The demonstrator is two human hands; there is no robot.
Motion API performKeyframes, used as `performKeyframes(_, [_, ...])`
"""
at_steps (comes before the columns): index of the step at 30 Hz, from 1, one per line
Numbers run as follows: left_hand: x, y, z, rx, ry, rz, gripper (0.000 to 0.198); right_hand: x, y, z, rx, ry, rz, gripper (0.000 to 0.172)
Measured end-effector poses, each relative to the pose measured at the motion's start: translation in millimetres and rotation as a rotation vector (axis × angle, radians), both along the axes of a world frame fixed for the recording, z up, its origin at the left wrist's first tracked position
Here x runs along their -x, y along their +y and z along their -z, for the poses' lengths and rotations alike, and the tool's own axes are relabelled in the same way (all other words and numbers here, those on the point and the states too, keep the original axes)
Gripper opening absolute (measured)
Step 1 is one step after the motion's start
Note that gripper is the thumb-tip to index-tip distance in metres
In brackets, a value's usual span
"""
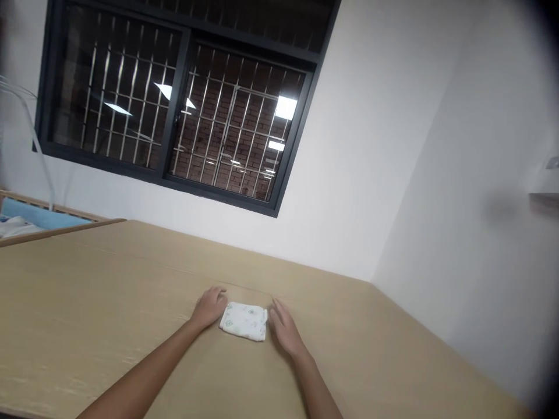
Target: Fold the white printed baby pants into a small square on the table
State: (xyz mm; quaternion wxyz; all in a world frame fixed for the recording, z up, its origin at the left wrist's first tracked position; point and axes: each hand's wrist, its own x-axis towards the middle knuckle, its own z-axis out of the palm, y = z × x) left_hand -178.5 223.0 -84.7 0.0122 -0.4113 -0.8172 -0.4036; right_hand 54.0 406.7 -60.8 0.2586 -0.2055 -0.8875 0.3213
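Observation:
A small folded white cloth (243, 321) with a faint green print lies flat on the wooden tabletop (131, 308). It forms a neat rectangle, with layered edges showing at its left side and a small flap at its right. My left hand (210, 307) rests at the cloth's left edge, fingers slightly curved and holding nothing. On the other side, my right hand (285, 327) lies beside the right edge, fingers stretched forward and nothing in them. Whether the fingertips touch the cloth I cannot tell.
At the far left stands a wooden-railed bed or crib (65, 228) with blue lining and pale fabric inside. A white wall (340, 174) with a dark-framed barred window (174, 174) rises behind the table. Another wall (463, 250) borders its right side.

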Motion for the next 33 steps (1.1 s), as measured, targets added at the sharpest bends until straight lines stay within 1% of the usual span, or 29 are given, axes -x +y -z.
performKeyframes(3, [-9,1,-6.9,-0.068,0.009,-0.024,0.030,5,-14,-6.8,0.032,0.134,0.001,0.065])
performKeyframes(5, [-20,0,-12.8,-0.109,0.048,-0.002,0.027,9,-25,-10.1,0.009,0.207,-0.013,0.056])
performKeyframes(8, [-41,-2,-22.3,-0.145,0.134,0.072,0.024,12,-37,-12.7,-0.034,0.244,-0.060,0.046])
performKeyframes(13, [-68,-7,-34.8,-0.166,0.252,0.241,0.023,14,-42,-15.2,-0.078,0.252,-0.113,0.039])
performKeyframes(18, [-77,-12,-38.8,-0.171,0.326,0.345,0.021,14,-49,-21.4,-0.070,0.291,-0.150,0.033])
performKeyframes(21, [-78,-13,-40.3,-0.174,0.379,0.372,0.019,14,-56,-26.4,-0.076,0.311,-0.178,0.029])
performKeyframes(24, [-80,-14,-42.5,-0.184,0.388,0.385,0.017,14,-62,-30.3,-0.078,0.314,-0.209,0.024])
performKeyframes(26, [-82,-14,-44.1,-0.204,0.377,0.384,0.021,14,-64,-31.8,-0.077,0.314,-0.227,0.023])
performKeyframes(28, [-84,-14,-45.2,-0.226,0.350,0.384,0.029,15,-66,-31.9,-0.073,0.320,-0.229,0.022])
performKeyframes(30, [-85,-13,-45.2,-0.241,0.319,0.393,0.037,16,-66,-30.4,-0.024,0.337,-0.221,0.024])
performKeyframes(33, [-83,-9,-42.0,-0.251,0.278,0.407,0.044,20,-64,-25.6,0.207,0.404,-0.271,0.026])
